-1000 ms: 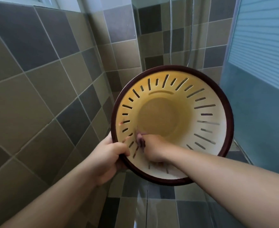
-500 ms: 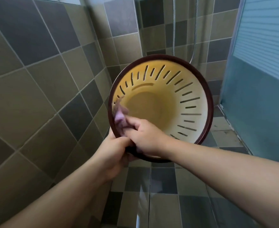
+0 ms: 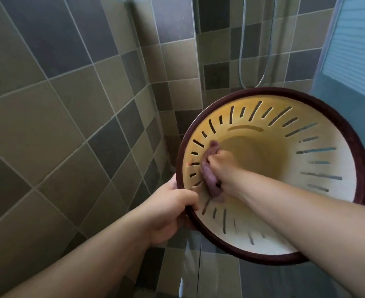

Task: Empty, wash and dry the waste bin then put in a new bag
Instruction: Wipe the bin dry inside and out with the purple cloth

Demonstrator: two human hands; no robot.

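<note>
The waste bin (image 3: 319, 117) is round, cream-yellow inside with dark slots and a dark red rim. It is held up with its mouth facing me. My left hand (image 3: 168, 214) grips the rim at the lower left, thumb over the edge. My right hand (image 3: 222, 171) reaches inside the bin and clutches a purple cloth (image 3: 209, 179), pressed against the left inner wall. The bin's outside is hidden.
Tiled walls in grey and olive squares (image 3: 69, 104) stand close on the left and behind. A shower hose (image 3: 242, 61) hangs on the back wall. A frosted blue panel (image 3: 353, 50) closes the right side. Tiled floor (image 3: 173, 272) lies below.
The bin has come closer and shifted right in view. My right hand has moved the cloth from the rim down onto the left inner wall. My left hand keeps its grip on the rim.
</note>
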